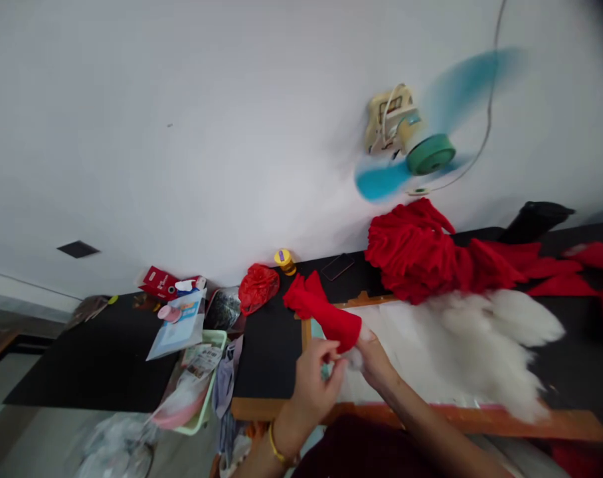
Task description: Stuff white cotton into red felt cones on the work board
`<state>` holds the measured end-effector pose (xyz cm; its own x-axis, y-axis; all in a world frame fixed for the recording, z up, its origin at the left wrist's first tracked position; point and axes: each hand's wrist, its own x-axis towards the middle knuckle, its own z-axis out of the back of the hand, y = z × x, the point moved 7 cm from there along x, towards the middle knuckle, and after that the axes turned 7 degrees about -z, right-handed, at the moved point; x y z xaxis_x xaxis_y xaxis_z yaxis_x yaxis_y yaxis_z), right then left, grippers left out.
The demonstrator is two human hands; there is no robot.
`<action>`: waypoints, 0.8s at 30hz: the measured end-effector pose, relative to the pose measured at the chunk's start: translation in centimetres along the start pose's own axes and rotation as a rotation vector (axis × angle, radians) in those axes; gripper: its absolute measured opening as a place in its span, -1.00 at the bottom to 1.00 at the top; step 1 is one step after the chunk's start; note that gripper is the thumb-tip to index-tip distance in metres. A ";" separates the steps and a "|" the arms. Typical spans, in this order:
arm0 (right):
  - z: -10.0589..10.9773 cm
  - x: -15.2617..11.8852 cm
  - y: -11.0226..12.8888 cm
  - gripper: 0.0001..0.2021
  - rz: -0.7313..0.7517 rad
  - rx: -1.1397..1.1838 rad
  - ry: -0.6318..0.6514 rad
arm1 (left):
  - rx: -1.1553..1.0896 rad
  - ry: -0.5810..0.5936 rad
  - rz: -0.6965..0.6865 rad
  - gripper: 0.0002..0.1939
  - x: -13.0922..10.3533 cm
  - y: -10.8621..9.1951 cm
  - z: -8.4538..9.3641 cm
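A long red fabric piece (326, 315) stretches away from me between my hands, its near end open toward me. My left hand (315, 375), with a yellow bracelet at the wrist, pinches the near edge of that opening. My right hand (377, 362) grips the right side of the same end. A small tuft of white stuffing (354, 359) shows at the opening, close to my right fingers. To the right, a large heap of white fluffy stuffing (485, 345) lies over a white sheet (392, 332) on the table.
Piled red fabric (416, 249) lies behind the stuffing. A spinning blue fan (431, 154) sticks out from the wall. Along the back are a phone (338, 267), a yellow-lidded jar (285, 261) and a red plastic bag (258, 288). A green basket (216, 372) stands at left.
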<state>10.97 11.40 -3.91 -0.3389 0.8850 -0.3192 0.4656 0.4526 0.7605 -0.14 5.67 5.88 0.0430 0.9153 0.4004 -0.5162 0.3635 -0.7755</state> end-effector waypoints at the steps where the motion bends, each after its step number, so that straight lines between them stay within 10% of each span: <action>1: -0.5 -0.2 0.1 -0.68 -0.041 0.038 -0.001 | 0.012 -0.231 0.032 -0.70 -0.2 0.7 2.2; 3: -1.8 -0.4 -0.1 -0.63 -0.135 0.102 0.006 | -0.113 -0.465 0.141 -0.37 0.0 2.6 4.5; 7: -5.2 -0.7 -0.1 -0.63 -0.207 0.170 0.091 | -0.587 -0.232 0.315 -0.16 3.0 4.5 2.0; 16: -6.6 0.2 2.3 -0.92 0.309 -0.287 -0.058 | -0.674 -0.474 0.527 -0.24 0.8 5.4 -1.5; 24: -6.9 0.1 0.9 -0.79 -0.020 -0.127 0.176 | -0.702 -0.418 0.525 -0.39 -0.5 5.4 -1.4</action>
<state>5.73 11.19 0.60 -0.4900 0.8382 -0.2396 0.3540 0.4425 0.8239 -1.73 7.40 0.73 -0.4249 0.9042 -0.0440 0.2509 0.0709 -0.9654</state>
